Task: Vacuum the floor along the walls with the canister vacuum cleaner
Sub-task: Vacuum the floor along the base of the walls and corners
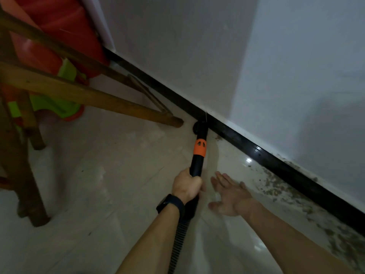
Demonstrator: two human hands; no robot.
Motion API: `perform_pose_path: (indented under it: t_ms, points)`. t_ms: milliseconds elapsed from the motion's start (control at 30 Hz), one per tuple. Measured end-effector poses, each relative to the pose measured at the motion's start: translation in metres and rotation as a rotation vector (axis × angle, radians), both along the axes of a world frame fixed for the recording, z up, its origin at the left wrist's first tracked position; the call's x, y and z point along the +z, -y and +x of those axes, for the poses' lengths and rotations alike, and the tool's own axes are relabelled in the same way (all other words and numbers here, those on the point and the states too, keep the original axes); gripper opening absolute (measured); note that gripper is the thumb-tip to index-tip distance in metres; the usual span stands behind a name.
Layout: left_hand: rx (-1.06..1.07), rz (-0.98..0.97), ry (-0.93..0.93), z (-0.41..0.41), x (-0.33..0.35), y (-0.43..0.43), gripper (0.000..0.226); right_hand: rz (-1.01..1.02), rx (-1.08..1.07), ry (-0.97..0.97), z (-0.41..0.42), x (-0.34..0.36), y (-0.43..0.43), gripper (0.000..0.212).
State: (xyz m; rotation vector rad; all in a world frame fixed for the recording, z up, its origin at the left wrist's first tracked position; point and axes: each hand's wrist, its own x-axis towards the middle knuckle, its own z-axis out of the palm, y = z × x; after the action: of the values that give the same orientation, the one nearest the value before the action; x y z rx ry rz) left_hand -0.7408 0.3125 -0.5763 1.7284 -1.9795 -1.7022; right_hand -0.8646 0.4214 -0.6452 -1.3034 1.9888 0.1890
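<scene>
At frame centre the left grip (186, 184) clenches the vacuum wand (199, 155), its nozzle (199, 127) at the black skirting (256, 150). The right grip (231, 196) hovers released, fingers spread. The wand looks stiff and light, while the ribbed hose (180, 236) likely flexes, so hold the wand.

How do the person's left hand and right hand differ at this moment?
The left hand grips the black vacuum wand with an orange collar; the right hand holds nothing. The left hand's fingers curl round the wand; the right hand's are straight and spread. The left wrist bears a dark wristband; the right wrist is bare. Both reach out over the pale tiled floor.
</scene>
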Motion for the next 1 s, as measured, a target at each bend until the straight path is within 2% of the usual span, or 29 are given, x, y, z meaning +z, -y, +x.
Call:
perform_pose_path:
  t_ms: [67,200,367,400,467,600,667,800,833,900,1000]
  points:
    - [0.084,0.118,-0.111,-0.002,0.002,-0.012,0.009,0.022,-0.050,0.047,0.005,0.004,-0.005,0.100]
    - [0.101,0.209,-0.176,0.007,0.003,-0.030,0.016,-0.081,-0.257,0.231,0.011,0.001,-0.032,0.086]
    - [0.031,0.235,-0.152,0.019,0.000,-0.044,0.014,-0.336,-0.903,0.525,0.002,0.011,-0.046,0.043]
    - [0.024,0.233,-0.152,0.019,0.001,-0.047,0.014,-0.361,-1.010,0.594,0.001,0.017,-0.044,0.040]
    - [0.012,0.222,-0.148,0.019,0.002,-0.053,0.014,-0.374,-1.155,0.762,0.001,0.030,-0.042,0.048]
    - [-0.053,0.195,-0.102,0.024,0.004,-0.068,0.016,-0.395,-1.212,0.944,0.012,0.050,-0.034,0.066]
    - [-0.097,0.183,-0.073,0.027,0.005,-0.075,0.015,-0.438,-1.203,1.025,0.021,0.052,-0.026,0.063]
    - [-0.179,0.182,-0.018,0.031,0.014,-0.086,0.035,-0.523,-1.238,1.008,0.033,0.050,-0.016,0.032]
    - [-0.187,0.186,-0.007,0.032,0.016,-0.088,0.032,-0.525,-1.264,1.019,0.035,0.050,-0.017,0.026]
    - [-0.204,0.191,0.024,0.033,0.021,-0.093,0.023,-0.516,-1.280,1.047,0.036,0.052,-0.022,0.022]
    - [-0.217,0.192,0.047,0.035,0.023,-0.101,0.032,-0.493,-1.265,1.050,0.035,0.054,-0.036,0.030]
